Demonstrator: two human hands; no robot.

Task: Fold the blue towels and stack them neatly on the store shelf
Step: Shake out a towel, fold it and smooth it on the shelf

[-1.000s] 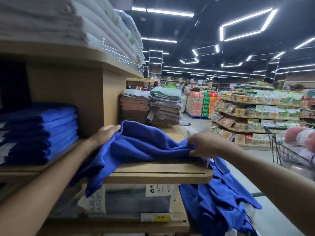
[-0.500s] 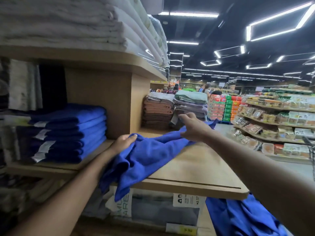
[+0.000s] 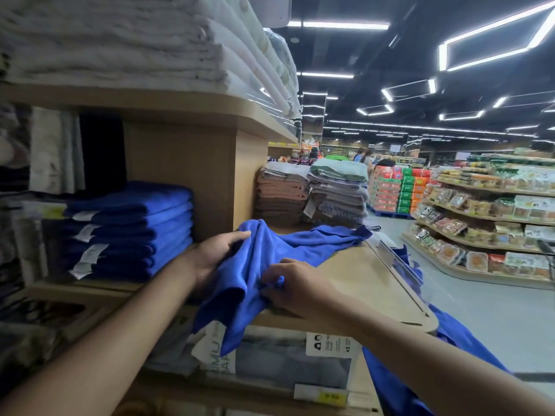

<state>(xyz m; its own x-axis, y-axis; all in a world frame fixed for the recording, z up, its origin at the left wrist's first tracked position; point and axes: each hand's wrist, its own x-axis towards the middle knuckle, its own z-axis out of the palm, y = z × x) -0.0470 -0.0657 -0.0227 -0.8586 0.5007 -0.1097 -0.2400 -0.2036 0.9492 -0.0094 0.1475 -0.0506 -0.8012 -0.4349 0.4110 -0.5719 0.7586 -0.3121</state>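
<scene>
A loose blue towel lies stretched across the wooden shelf, one end drooping over the front edge. My left hand grips the towel's left edge near the wooden upright. My right hand pinches a bunched fold of the same towel near the shelf's front. A stack of folded blue towels with white tags sits in the compartment to the left. Another blue towel hangs off the shelf's right end, below my right forearm.
White towels are piled on the upper shelf. Brown and grey towel stacks stand at the back of the shelf. Packaged goods fill the shelf below. An aisle and food shelves lie to the right.
My right hand came back from the towel's far end to the shelf's front and now pinches a fold there. The left hand keeps its hold on the left edge.
</scene>
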